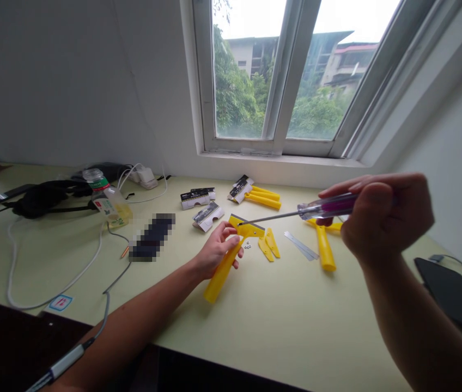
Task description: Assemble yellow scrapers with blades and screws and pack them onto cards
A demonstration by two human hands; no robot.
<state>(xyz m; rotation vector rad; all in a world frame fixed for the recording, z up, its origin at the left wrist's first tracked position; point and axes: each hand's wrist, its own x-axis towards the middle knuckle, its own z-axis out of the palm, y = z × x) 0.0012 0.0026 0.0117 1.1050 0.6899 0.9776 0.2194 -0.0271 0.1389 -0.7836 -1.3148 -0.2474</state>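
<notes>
Two hands work above a pale green surface point(280, 337) below a white-framed window point(272, 76). The left hand point(218, 251) is closed around the neck of a yellow plastic scraper point(222, 279), just under its wide head, and the handle slants down toward the person. The right hand point(382, 218) is clamped on a screwdriver point(329, 206) with a purple and transparent handle. The hands are well apart, bridged only by the long steel shaft, whose tip meets the scraper's head near its left end; whether the tip sits in a screw is too small to tell.

Just beside the scraper head on the surface lie small metal fasteners point(247, 244), two flat yellow pieces point(269, 245) and thin steel blades point(300, 245). A second yellow scraper point(324, 247) lies below the right hand. Farther back, near the wall, are another yellow scraper in card packaging point(253, 193) and two more card packs point(206, 216). To the left stand a plastic bottle of yellow liquid point(106, 198) and a pixelated flat object point(151, 237), with a white cable point(51, 288) looping nearby. A black tablet point(454, 294) lies at the right edge.
</notes>
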